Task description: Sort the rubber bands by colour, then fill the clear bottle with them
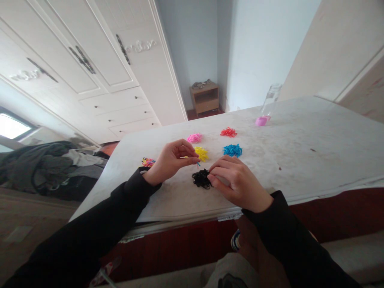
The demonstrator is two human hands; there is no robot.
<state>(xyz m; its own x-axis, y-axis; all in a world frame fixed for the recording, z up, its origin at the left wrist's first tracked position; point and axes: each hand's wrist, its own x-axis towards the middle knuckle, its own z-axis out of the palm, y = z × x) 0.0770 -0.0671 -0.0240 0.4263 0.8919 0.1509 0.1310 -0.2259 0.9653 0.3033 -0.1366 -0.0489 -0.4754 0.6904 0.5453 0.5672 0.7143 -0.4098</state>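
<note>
My left hand [177, 160] is closed in a pinch above the table, with small rubber bands [198, 164], blue and pinkish, showing at its fingertips. Beneath and to the right of it lies a heap of black rubber bands [201, 179]. My right hand [238, 180] reaches the right edge of that black heap, thumb and fingers drawn together; whatever is between them is hidden. Just behind the left fingertips sits a yellow heap [202, 154], partly covered by the hand. A blue heap [232, 150] lies beyond my right hand.
Farther back on the white table [300, 152] are a pink heap [195, 138] and a red heap [229, 132]. A mixed-colour heap [148, 162] sits by my left wrist. A clear glass bottle [271, 98] stands at the back right beside a pink object [262, 121].
</note>
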